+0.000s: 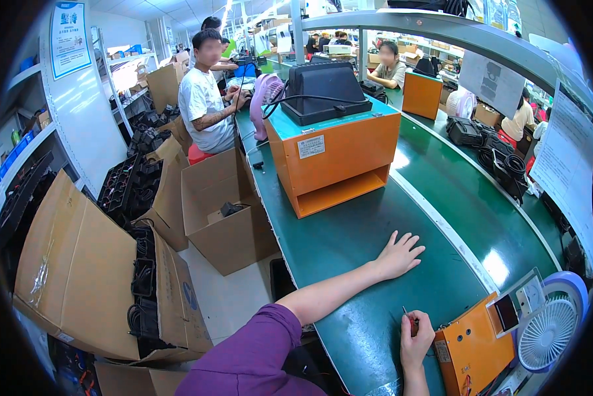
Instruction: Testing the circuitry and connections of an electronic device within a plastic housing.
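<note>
My left hand [400, 256] lies palm down on the green bench top [336, 254], its fingers spread and nothing in it. The left arm, in a purple sleeve, stretches across the bench edge. Closer to me, my right hand [416, 338] is closed around a small tool with a red part [413, 325]; a thin metal tip sticks out past the fingers. Most of that tool is hidden by the hand. Just right of it stands an orange test box [476, 350] with a meter panel [507, 311] on its edge.
A large orange box [343, 162] bears a black plastic case [323, 92]. A pink fan [265, 99] and a purple-and-white fan [547, 330] stand on the bench. Cardboard cartons [79, 264] crowd the left side. Beyond a pale rail runs a green conveyor [468, 198]. Co-workers sit farther off.
</note>
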A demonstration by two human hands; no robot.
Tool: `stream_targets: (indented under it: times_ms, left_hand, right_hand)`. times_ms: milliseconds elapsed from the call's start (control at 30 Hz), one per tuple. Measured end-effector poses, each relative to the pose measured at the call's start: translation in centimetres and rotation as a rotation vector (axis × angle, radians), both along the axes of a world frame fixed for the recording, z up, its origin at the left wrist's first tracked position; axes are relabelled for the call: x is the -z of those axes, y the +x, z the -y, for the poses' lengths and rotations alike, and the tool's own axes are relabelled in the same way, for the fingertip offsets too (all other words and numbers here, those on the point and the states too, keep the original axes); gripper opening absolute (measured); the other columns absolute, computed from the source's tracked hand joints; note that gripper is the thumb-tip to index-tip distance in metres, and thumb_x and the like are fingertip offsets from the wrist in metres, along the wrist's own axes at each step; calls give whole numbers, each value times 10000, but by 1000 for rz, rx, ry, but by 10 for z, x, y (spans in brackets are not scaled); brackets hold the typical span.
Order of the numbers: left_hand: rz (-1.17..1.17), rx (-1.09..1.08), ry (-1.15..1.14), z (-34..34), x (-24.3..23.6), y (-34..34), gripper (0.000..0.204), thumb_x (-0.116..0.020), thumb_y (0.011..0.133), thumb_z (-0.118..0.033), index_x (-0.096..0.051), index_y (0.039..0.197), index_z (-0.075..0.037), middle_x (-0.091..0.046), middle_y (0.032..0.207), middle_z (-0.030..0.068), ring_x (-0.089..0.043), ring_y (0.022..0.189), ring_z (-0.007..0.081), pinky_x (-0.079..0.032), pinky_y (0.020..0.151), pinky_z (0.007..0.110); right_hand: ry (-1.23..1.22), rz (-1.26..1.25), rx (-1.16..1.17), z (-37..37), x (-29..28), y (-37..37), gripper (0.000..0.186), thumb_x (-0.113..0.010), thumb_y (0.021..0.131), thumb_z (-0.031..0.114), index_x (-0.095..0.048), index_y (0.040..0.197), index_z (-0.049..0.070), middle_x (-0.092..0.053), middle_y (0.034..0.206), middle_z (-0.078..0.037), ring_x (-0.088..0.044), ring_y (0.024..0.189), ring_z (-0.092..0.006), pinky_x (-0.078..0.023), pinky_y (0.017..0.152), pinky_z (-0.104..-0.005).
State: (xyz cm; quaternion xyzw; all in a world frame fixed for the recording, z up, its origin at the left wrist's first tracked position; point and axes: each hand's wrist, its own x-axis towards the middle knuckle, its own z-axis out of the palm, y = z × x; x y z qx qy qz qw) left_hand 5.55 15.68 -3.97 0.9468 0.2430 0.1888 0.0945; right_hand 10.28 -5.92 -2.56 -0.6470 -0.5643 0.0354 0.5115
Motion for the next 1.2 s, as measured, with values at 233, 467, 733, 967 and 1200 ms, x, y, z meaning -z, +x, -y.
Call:
stream_targets:
  times_ms: [233, 467, 733, 967, 1200]
  left_hand:
    - [227, -34, 140, -6, -3, 2, 479, -469, 924, -336, -400, 1355, -140, -301, 1433, 156, -237, 1349, 324, -182, 1088, 517]
    - [323, -38, 151, -9, -6, 4, 453, -456, 934, -318, -419, 1340, -120, -313, 1435, 148, -257, 1343, 320, -198, 1094, 484]
    - [396, -3, 175, -7, -6, 3, 444, -498, 915, -278, -431, 1322, -116, -368, 1386, 179, -342, 1282, 358, -253, 1071, 468]
    - [295, 51, 140, -5, 0, 4, 421, -507, 910, -255, -452, 1296, -96, -364, 1380, 191, -352, 1271, 355, -279, 1059, 453]
    - [191, 87, 65, -4, 10, 4, 408, -506, 914, -248, -456, 1288, -92, -385, 1351, 192, -352, 1266, 356, -275, 1062, 453]
  right_hand:
    - [28, 28, -10, 0, -3, -2, 135, -659, 778, 25, -549, 853, 6, -557, 733, -121, -555, 603, -254, -430, 526, -338]
    - [9, 58, -11, 0, -4, -2, 144, -686, 754, 26, -571, 839, 20, -547, 707, -110, -542, 559, -240, -420, 496, -326]
    - [10, 53, -9, 0, -7, -2, 109, -670, 770, 32, -578, 829, 27, -544, 694, -105, -544, 541, -234, -418, 479, -319]
    - [-82, 83, -44, -4, -2, 0, 126, -692, 744, 64, -597, 821, 33, -563, 732, -107, -575, 595, -256, -449, 526, -348]
    - [-140, 89, -9, -2, -3, -3, 124, -703, 729, 86, -609, 786, 30, -570, 816, -112, -585, 697, -273, -463, 597, -367]
